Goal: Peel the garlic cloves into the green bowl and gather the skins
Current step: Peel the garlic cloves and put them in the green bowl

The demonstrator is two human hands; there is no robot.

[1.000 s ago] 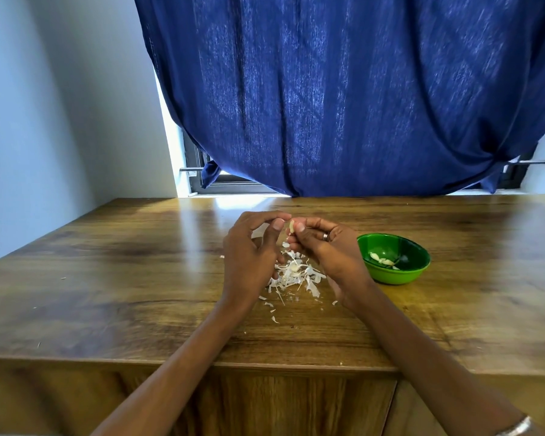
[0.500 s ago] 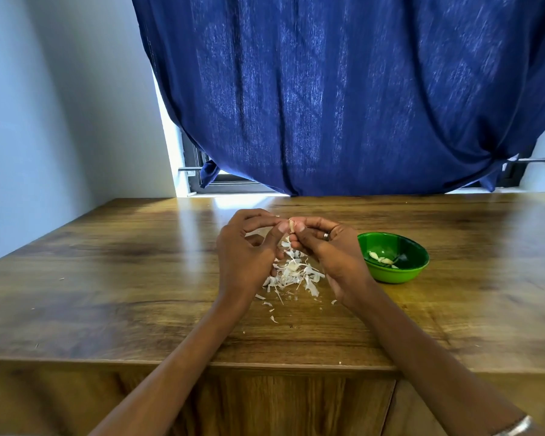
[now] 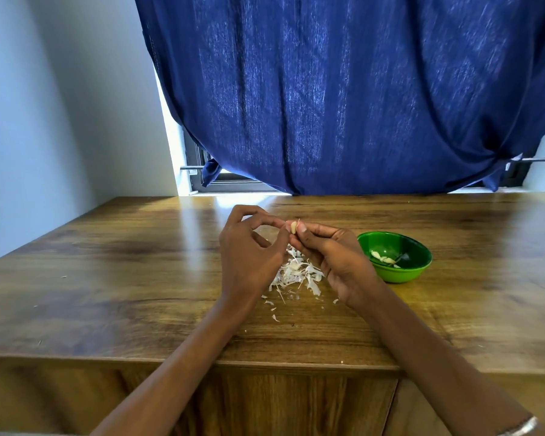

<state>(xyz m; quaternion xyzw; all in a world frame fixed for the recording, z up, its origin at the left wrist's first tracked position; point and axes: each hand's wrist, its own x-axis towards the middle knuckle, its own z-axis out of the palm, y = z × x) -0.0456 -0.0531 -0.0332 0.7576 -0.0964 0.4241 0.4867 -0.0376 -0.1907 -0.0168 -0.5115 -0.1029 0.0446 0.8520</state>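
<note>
A garlic clove is pinched between the fingertips of the left hand and the right hand, with the skins heaped on the counter just below that grip and the green bowl near its right.

L hand fingers opened up off garlic clove.
</note>
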